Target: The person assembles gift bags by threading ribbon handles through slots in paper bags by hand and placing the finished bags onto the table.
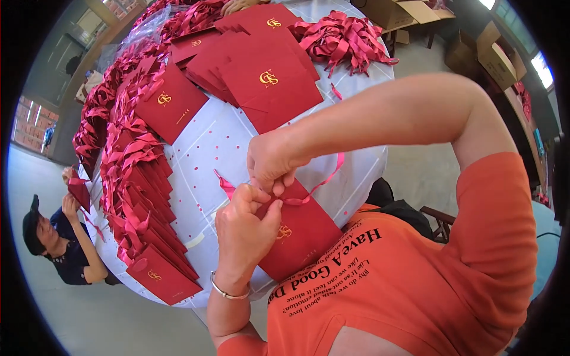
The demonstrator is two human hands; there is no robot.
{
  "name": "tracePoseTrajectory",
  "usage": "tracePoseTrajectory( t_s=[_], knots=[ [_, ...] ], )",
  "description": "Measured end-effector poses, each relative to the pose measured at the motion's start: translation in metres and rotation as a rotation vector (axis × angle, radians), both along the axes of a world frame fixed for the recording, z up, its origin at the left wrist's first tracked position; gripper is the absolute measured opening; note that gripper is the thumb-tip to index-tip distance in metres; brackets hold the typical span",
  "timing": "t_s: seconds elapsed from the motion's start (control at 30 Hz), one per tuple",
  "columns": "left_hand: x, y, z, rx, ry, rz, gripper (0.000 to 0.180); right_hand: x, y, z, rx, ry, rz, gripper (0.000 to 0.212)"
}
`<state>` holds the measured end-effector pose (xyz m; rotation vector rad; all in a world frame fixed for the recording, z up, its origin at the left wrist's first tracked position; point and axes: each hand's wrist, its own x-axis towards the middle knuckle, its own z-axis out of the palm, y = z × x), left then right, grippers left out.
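Note:
A flat red paper bag (303,240) with a gold emblem lies at the table edge, close against my orange shirt. A pink-red ribbon (297,202) runs across its upper end; one tail curves off to the right and another sticks out to the left of my hands. My left hand (244,222), a bangle on its wrist, pinches the ribbon with thumb and forefinger. Just above, my right hand (273,161) is closed on the ribbon too, its fingertips almost meeting the left ones. The exact spot where they grip is partly hidden by the fingers.
Stacked red bags (273,77) lie ahead, a heap of loose ribbons (341,41) beside them. Ribboned bags (148,202) form a long row at left. A co-worker (65,237) at far left holds a red piece. Cardboard boxes (499,56) stand back right.

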<state>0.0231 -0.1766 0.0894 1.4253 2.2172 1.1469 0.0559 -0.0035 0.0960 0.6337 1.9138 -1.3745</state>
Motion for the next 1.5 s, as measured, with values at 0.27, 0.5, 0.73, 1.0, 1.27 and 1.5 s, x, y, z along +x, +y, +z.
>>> tracePoseTrajectory(
  t_s=[0.27,0.5,0.73,1.0,1.27,1.5],
  knots=[
    [-0.006,0.007,-0.003,-0.233,-0.173,-0.025,0.02,-0.007,0.032,0.0,0.228,0.653,-0.207,0.015],
    [-0.012,0.011,-0.01,-0.289,-0.147,-0.009,0.023,-0.01,0.037,-0.016,0.543,0.835,-0.123,0.017],
    [-0.012,0.012,-0.009,-0.361,-0.113,-0.033,0.022,0.002,0.05,-0.008,0.384,0.932,-0.351,0.015],
    [-0.016,0.009,-0.018,-0.232,-0.118,-0.092,0.018,0.07,0.052,-0.013,0.395,0.751,-0.248,0.014],
    [-0.013,0.011,-0.017,-0.224,-0.095,-0.065,0.018,0.011,0.023,-0.021,0.872,0.702,0.06,0.028],
    [-0.015,0.01,-0.015,-0.214,-0.112,-0.049,0.017,-0.017,0.018,-0.017,0.906,0.654,0.199,0.035]
  ],
)
